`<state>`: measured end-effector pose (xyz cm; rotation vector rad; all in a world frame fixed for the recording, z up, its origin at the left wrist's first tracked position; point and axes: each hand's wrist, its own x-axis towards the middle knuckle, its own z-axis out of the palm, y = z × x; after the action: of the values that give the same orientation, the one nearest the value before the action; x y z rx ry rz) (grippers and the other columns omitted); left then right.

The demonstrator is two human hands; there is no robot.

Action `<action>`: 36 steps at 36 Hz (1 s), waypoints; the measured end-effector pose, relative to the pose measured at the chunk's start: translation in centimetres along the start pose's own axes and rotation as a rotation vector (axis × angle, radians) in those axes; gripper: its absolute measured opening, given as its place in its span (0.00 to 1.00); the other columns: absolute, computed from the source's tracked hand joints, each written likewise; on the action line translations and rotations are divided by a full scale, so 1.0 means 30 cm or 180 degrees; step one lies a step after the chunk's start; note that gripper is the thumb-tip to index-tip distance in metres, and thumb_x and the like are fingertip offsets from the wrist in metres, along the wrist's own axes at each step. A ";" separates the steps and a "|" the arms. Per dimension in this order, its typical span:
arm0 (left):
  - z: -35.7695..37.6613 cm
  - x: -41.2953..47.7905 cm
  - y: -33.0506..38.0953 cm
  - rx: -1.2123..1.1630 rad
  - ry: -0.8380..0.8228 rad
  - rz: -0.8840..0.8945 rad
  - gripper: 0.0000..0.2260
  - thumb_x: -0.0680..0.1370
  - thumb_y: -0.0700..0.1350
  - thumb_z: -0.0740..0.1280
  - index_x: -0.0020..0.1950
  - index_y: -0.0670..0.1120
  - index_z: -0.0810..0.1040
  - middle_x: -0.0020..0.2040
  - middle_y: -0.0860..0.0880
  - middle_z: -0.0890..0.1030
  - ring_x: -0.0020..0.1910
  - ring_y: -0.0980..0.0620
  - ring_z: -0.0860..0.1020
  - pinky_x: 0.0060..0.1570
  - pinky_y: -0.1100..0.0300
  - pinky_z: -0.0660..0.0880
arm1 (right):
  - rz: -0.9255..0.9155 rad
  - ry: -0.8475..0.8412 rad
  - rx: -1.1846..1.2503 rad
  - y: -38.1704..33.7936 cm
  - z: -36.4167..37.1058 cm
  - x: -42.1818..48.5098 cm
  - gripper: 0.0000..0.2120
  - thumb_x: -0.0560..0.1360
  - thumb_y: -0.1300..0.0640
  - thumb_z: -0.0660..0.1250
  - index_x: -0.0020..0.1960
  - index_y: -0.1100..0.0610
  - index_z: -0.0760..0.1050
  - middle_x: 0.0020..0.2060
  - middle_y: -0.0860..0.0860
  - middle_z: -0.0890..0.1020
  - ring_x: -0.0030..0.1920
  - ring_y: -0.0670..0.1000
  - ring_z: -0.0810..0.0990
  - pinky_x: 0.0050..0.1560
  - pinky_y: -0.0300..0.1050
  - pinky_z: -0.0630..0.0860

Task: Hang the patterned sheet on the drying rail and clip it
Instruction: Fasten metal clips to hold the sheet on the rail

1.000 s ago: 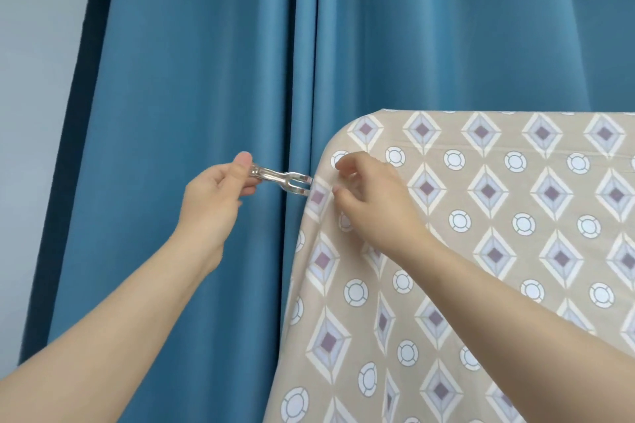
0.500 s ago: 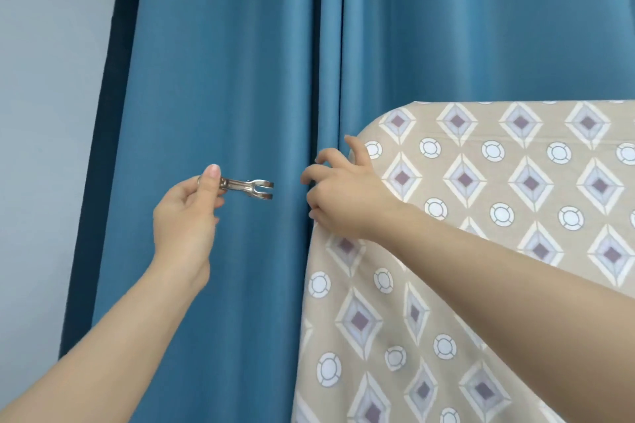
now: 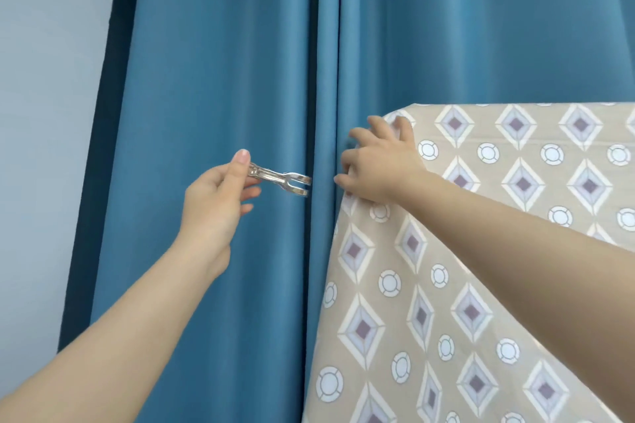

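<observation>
Clip vs 1 s ago: its jaws were at the sheet edge. Now it's backed off toward 9 o'clock, w/ a strip of curtain showing between. L hand pinches the handles btwn thumb & fingers; jaws stand spread, pointing to 3 o'clock. R hand has shifted onto the sheet's 9 o'clock edge near the top corner, fingers curled over it, thumb hidden. Sheet hangs draped over the rail (covered, can't see it), filling the 3–5 o'clock part of view. Prob. meaning: first bite didn't take, so no clip on yet. R hand seems to be resetting the edge for another go. Hanging looks done, clipping isn't.
</observation>
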<state>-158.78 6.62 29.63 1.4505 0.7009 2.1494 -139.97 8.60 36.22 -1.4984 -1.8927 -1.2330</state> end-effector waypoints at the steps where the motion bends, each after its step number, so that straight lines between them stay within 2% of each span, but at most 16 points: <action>1: 0.012 0.001 0.003 -0.0029 -0.0043 0.0016 0.11 0.78 0.55 0.61 0.42 0.50 0.76 0.44 0.52 0.80 0.43 0.57 0.78 0.42 0.64 0.73 | 0.0081 0.0046 0.0052 0.010 -0.001 0.007 0.18 0.77 0.41 0.54 0.58 0.46 0.75 0.69 0.49 0.64 0.73 0.56 0.50 0.70 0.61 0.42; 6: 0.067 0.011 0.015 -0.0129 -0.0228 0.0067 0.10 0.78 0.53 0.60 0.42 0.50 0.76 0.43 0.53 0.80 0.45 0.58 0.79 0.45 0.64 0.73 | 0.0387 0.0101 0.0216 0.076 -0.027 0.052 0.21 0.78 0.39 0.49 0.63 0.45 0.70 0.67 0.49 0.67 0.71 0.55 0.55 0.69 0.60 0.46; 11: 0.108 0.007 0.026 -0.0167 -0.0244 0.0174 0.10 0.78 0.53 0.61 0.42 0.50 0.76 0.43 0.53 0.80 0.45 0.58 0.79 0.43 0.64 0.73 | 0.0582 -0.0025 0.0229 0.129 -0.052 0.082 0.21 0.77 0.37 0.50 0.60 0.47 0.71 0.63 0.50 0.72 0.67 0.55 0.63 0.69 0.61 0.50; 13: 0.123 0.011 0.029 -0.0220 -0.0160 0.0195 0.10 0.77 0.53 0.61 0.42 0.50 0.76 0.44 0.53 0.80 0.46 0.58 0.78 0.43 0.65 0.73 | 0.0549 0.0085 0.0215 0.142 -0.059 0.086 0.21 0.77 0.38 0.50 0.60 0.49 0.71 0.60 0.50 0.74 0.65 0.55 0.65 0.69 0.60 0.50; 16: 0.148 0.018 0.041 -0.0359 -0.0030 0.0148 0.10 0.77 0.54 0.61 0.42 0.50 0.75 0.44 0.53 0.79 0.46 0.59 0.78 0.44 0.64 0.73 | 0.0462 0.0331 0.0373 0.175 -0.076 0.092 0.19 0.78 0.40 0.51 0.54 0.51 0.74 0.52 0.49 0.77 0.60 0.53 0.68 0.66 0.55 0.54; 18: 0.166 0.022 0.052 -0.0411 -0.0070 0.0154 0.10 0.77 0.54 0.61 0.42 0.50 0.75 0.44 0.53 0.79 0.46 0.59 0.78 0.45 0.64 0.74 | 0.0557 0.0303 0.0502 0.208 -0.088 0.096 0.18 0.77 0.39 0.51 0.48 0.50 0.73 0.47 0.49 0.74 0.59 0.54 0.68 0.63 0.53 0.57; 20: 0.187 0.025 0.061 -0.0455 -0.0147 0.0185 0.10 0.77 0.54 0.61 0.42 0.49 0.75 0.45 0.53 0.79 0.47 0.59 0.78 0.45 0.64 0.74 | 0.0753 0.0120 0.0671 0.239 -0.097 0.095 0.20 0.77 0.37 0.50 0.51 0.48 0.73 0.49 0.51 0.72 0.60 0.55 0.69 0.61 0.52 0.59; 23: 0.215 0.033 0.076 -0.0544 -0.0192 0.0188 0.10 0.77 0.54 0.62 0.42 0.49 0.75 0.45 0.52 0.80 0.47 0.59 0.78 0.44 0.64 0.73 | 0.0740 0.0049 0.0604 0.259 -0.086 0.087 0.23 0.77 0.36 0.49 0.58 0.49 0.72 0.54 0.54 0.74 0.60 0.56 0.70 0.59 0.51 0.60; 27: 0.222 0.061 0.100 -0.0704 -0.0084 0.0207 0.10 0.77 0.55 0.61 0.43 0.49 0.75 0.46 0.52 0.80 0.48 0.59 0.78 0.45 0.63 0.73 | 0.0686 0.0275 0.0348 0.255 -0.071 0.066 0.24 0.78 0.38 0.46 0.59 0.51 0.70 0.56 0.55 0.74 0.60 0.56 0.68 0.61 0.51 0.59; 36: 0.280 0.076 0.097 -0.0110 -0.0017 0.0402 0.11 0.77 0.55 0.61 0.44 0.49 0.75 0.43 0.54 0.80 0.45 0.60 0.78 0.44 0.63 0.73 | 0.0642 0.0446 0.0330 0.252 -0.077 0.059 0.24 0.78 0.38 0.46 0.59 0.53 0.70 0.55 0.55 0.74 0.60 0.56 0.68 0.60 0.51 0.59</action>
<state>-151.96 7.14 35.75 1.5187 0.5815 2.2395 -133.98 7.81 41.61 -1.4676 -1.6455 -1.1010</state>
